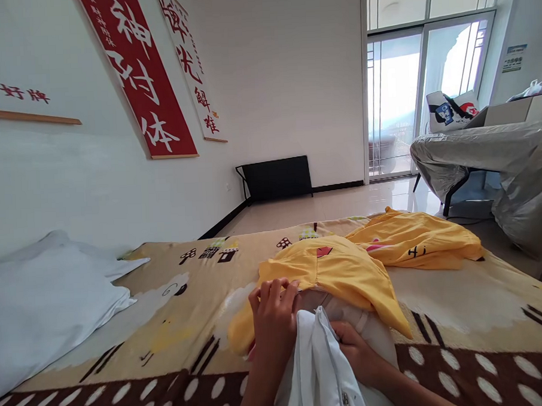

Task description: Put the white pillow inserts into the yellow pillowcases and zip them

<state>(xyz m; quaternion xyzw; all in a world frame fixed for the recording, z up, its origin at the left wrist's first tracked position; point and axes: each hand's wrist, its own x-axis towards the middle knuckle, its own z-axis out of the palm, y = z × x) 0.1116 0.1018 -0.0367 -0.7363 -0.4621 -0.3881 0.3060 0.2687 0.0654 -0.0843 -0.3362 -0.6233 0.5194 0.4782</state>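
Observation:
A yellow fabric cover (329, 257) with a red-orange patch lies over a white pillow-like piece (378, 336) in front of me. My left hand (275, 301) has its fingers curled over the near edge of the yellow cover. Closer to me rises a white cloth cover (312, 369) with a zipper running along its side. Bent fingers of my right hand (354, 348) press against the far side of this zippered cloth; their tips are partly hidden. Another yellow cloth (428, 241), printed with "Hi", lies crumpled beyond to the right.
A patterned blanket (164, 327) with a brown dotted border spreads beneath everything. White fabric (55, 302) is heaped at the left. Beyond the blanket, a black panel (276, 179) leans by the wall. A covered table (484, 149) stands at the right near glass doors.

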